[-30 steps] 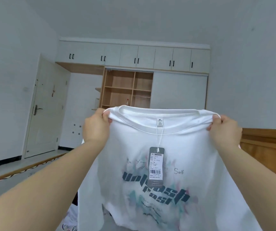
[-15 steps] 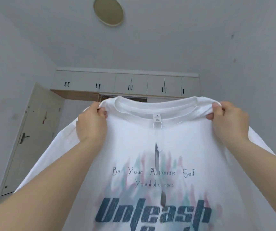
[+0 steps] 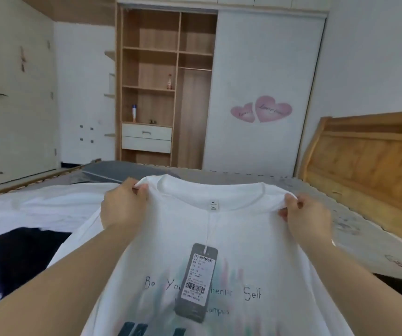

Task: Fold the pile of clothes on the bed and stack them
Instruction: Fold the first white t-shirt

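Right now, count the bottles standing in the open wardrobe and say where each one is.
2. A red-capped bottle on a middle shelf; a white bottle with blue cap lower left, above the drawers. Others may be hidden.

- White cotton T-shirt (image 3: 231,229): dark lettering over pastel teal-pink streaks.
- Grey card hang tag (image 3: 196,282): white barcode label.
- Dark navy garment (image 3: 13,260): red-white markings.
- White wardrobe door (image 3: 263,69): pink heart stickers (image 3: 261,110).

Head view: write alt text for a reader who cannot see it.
Two hands, left hand and right hand, pinch the shoulders of a white printed T-shirt with a grey hang tag, held over a bed. An open wardrobe stands behind.
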